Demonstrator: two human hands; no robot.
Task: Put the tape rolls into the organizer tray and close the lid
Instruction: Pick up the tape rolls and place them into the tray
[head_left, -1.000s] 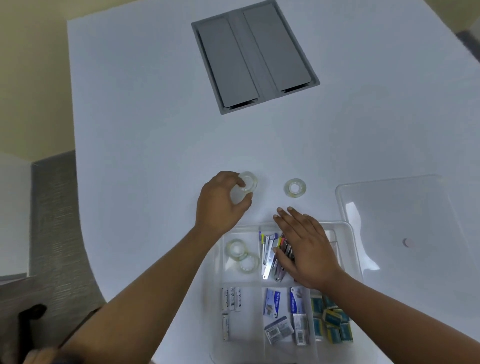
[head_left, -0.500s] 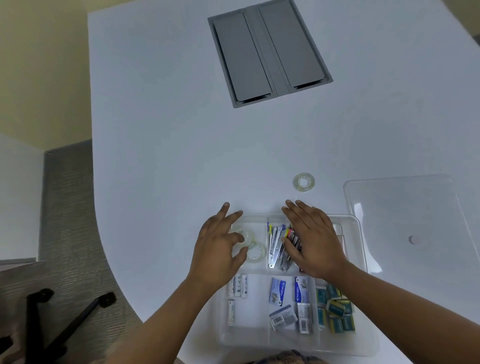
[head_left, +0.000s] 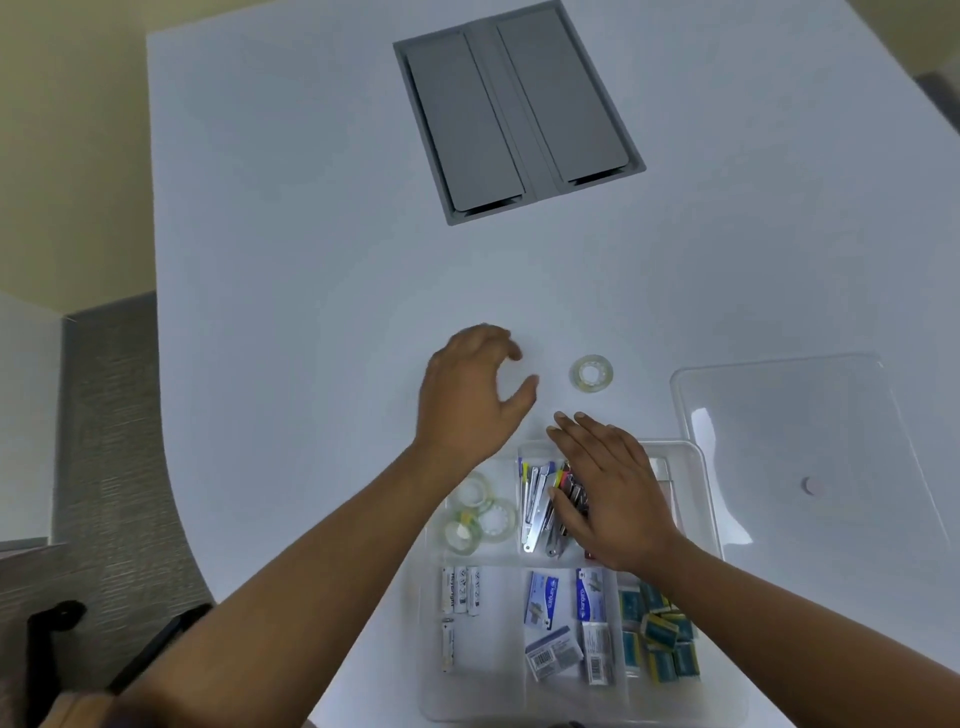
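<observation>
One clear tape roll (head_left: 591, 372) lies flat on the white table beyond the organizer tray (head_left: 704, 499). My left hand (head_left: 470, 397) hovers just left of that roll, empty, fingers curved and apart. Three clear tape rolls (head_left: 480, 512) sit in the tray's far-left compartment. My right hand (head_left: 608, 488) rests flat, fingers spread, on the tray's far middle compartment over metal clips and pens. The clear lid (head_left: 810, 457) lies on the table to the right of the tray.
A grey cable hatch (head_left: 517, 111) is set into the table farther back. The tray's near compartments hold batteries (head_left: 460, 592), staple boxes (head_left: 566, 623) and small blue-green boxes (head_left: 657, 636). The table's curved left edge drops to grey carpet, where a black chair base (head_left: 57, 616) stands.
My left hand carried a tape roll from the table into the tray's far-left compartment, released it, and has moved back out over the table toward the remaining roll. The right hand stayed put.
</observation>
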